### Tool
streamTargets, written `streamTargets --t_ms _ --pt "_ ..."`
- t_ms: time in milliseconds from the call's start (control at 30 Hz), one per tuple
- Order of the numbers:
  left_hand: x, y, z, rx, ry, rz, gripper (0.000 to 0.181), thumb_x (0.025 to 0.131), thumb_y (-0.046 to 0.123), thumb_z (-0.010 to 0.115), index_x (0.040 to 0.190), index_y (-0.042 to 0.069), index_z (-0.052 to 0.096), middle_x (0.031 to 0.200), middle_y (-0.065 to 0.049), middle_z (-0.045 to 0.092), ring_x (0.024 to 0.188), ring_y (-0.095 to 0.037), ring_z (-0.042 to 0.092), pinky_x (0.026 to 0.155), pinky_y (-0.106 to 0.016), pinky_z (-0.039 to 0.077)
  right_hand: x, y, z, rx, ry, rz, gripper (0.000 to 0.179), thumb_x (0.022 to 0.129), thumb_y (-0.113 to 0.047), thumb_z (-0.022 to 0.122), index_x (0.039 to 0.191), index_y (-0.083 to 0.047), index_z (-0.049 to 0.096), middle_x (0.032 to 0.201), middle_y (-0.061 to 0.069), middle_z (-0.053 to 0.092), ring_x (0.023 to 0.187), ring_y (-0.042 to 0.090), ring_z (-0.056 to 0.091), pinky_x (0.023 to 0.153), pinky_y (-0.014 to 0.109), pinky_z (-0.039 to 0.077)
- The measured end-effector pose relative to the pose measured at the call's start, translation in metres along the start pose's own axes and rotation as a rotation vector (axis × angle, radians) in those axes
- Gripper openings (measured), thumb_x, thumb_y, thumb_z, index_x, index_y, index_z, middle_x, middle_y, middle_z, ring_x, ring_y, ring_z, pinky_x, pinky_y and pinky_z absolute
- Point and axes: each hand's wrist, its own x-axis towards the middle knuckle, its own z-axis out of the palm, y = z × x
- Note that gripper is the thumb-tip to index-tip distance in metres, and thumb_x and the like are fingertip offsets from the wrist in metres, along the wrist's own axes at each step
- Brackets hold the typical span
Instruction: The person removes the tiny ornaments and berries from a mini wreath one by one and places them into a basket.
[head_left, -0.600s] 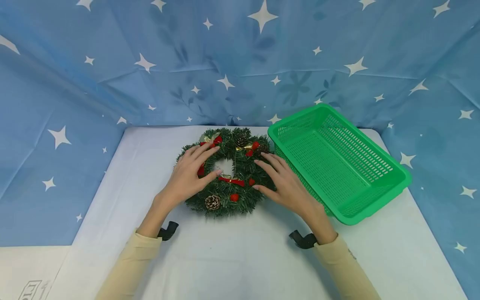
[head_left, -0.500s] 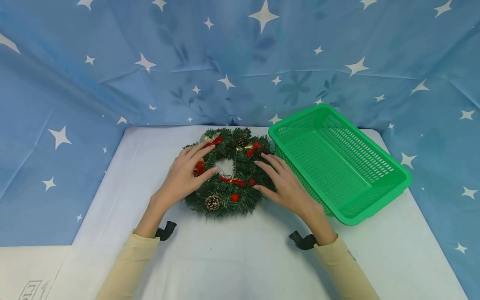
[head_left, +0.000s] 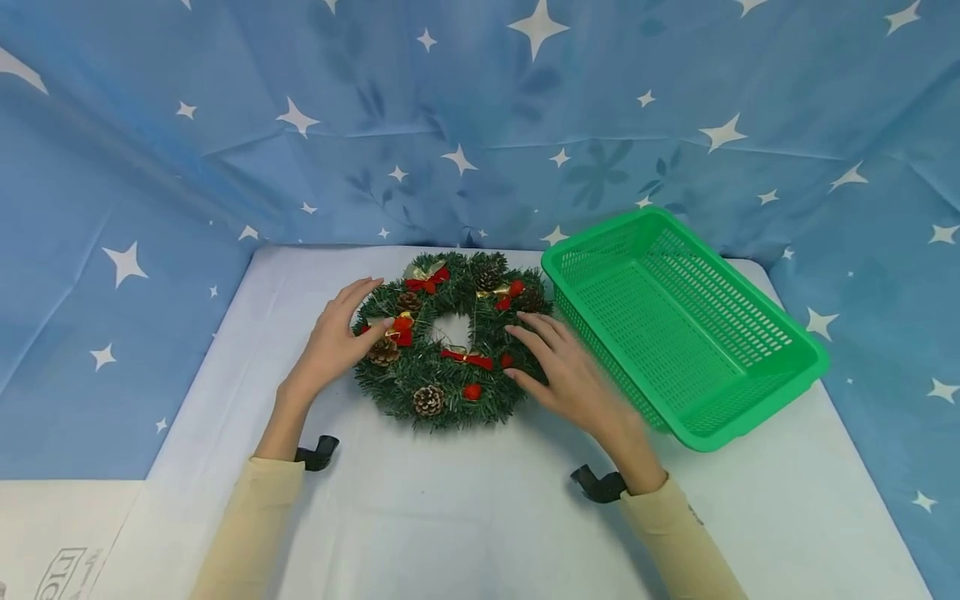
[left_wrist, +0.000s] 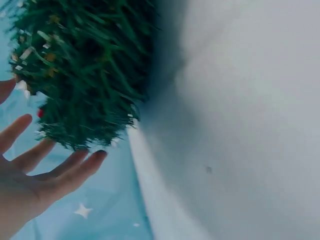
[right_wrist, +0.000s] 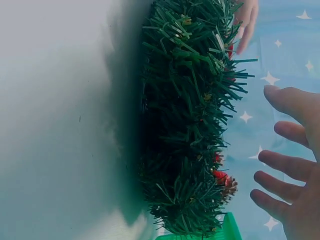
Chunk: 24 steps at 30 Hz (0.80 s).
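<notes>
A green Christmas wreath [head_left: 480, 400] lies flat on the white table, trimmed with pinecones, red bows and red berries. At its left edge is my left hand [head_left: 330, 342], fingers spread and loosely bent, the thumb near a red bow. The left wrist view has the left hand's fingertips [left_wrist: 95, 159] right by the wreath's outer needles. Over the wreath's right side hovers my right hand [head_left: 566, 371], its fingers apart and relaxed. In the right wrist view the right hand [right_wrist: 295, 175] is raised above the wreath with a gap between them. Neither hand holds anything.
A green plastic basket [head_left: 660, 333] with perforated walls stands just right of the wreath, behind the right hand. White cloth [head_left: 450, 517] covers the table. A blue curtain with white stars [head_left: 480, 125] encloses the back and sides.
My left hand has slid off the wreath's left part toward the left, uncovering pinecones and a red bow. My right hand has barely moved. The head view has shifted slightly.
</notes>
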Motion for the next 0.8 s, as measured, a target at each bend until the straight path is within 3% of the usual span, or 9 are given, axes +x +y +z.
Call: streamTargets --t_ms 167,300,500,633,800 --pt "0.006 -0.017 0.001 -0.089 -0.024 -0.06 0.058 0.105 0.035 0.061 0.157 0.013 0.044 0.166 -0.017 0.031 0.145 -0.043 0.04 0.112 -0.064 0.04 -0.001 0.001 0.005 0.023 0.032 -0.016 0.063 0.091 -0.023 0.081 0.145 -0.004 0.056 0.15 0.024 0.052 0.137 0.045 0.049 0.109 0.061 0.045" --pt "0.008 -0.023 0.001 -0.166 -0.059 -0.157 0.059 0.105 0.04 0.059 0.156 0.013 0.046 0.168 -0.015 0.029 0.14 -0.047 0.045 0.109 -0.064 0.043 -0.001 0.001 0.006 0.036 0.064 -0.036 0.062 0.089 -0.021 0.083 0.142 -0.002 0.057 0.147 0.026 0.054 0.135 0.046 0.05 0.108 0.061 0.046" --pt "0.009 -0.031 0.002 -0.355 -0.135 -0.286 0.065 0.102 0.047 0.062 0.159 0.021 0.043 0.171 -0.008 0.021 0.148 -0.049 0.035 0.115 -0.071 0.031 -0.001 0.001 0.008 0.037 0.061 -0.038 0.06 0.089 -0.021 0.082 0.141 -0.001 0.059 0.147 0.026 0.054 0.134 0.047 0.051 0.107 0.061 0.047" --pt "0.008 -0.038 0.005 -0.433 -0.161 -0.324 0.067 0.1 0.047 0.066 0.159 0.026 0.042 0.173 -0.002 0.017 0.153 -0.049 0.024 0.118 -0.075 0.02 -0.001 0.002 0.01 0.048 0.053 -0.03 0.059 0.091 -0.02 0.081 0.141 -0.001 0.058 0.147 0.025 0.054 0.135 0.046 0.05 0.107 0.06 0.047" --pt "0.006 -0.043 0.007 -0.467 -0.162 -0.341 0.069 0.098 0.046 0.069 0.159 0.027 0.042 0.173 0.0 0.013 0.155 -0.051 0.016 0.119 -0.075 0.018 0.0 0.003 0.012 0.055 0.049 -0.013 0.056 0.092 -0.018 0.08 0.141 -0.001 0.058 0.147 0.025 0.054 0.135 0.045 0.05 0.106 0.06 0.048"
